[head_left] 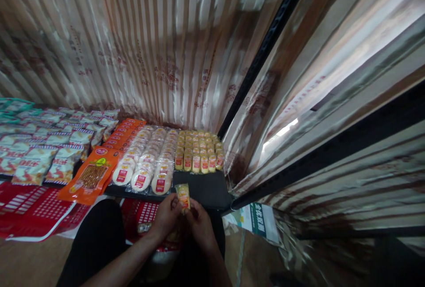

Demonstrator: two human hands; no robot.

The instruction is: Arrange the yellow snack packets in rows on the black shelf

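Between both hands, in front of the shelf's edge, I hold a small yellow wrapped snack (183, 197) with a red label. My left hand (168, 214) grips it from the left, its fingers closed. From the right, my right hand (200, 223) pinches its lower part. Just beyond, similar yellow wrapped snacks (196, 162) stand in neat rows on the black shelf (207, 187). To their left lie rows of round white crackers (161, 181) in clear wrappers with red labels.
Orange snack packets (90, 175) and white snack bags (35, 164) line the shelf further left. Beneath it are red baskets (36, 209). A black post (255, 68) rises at the shelf's right end, with striped plastic sheeting (142, 48) behind. A printed bag (260, 221) lies below right.
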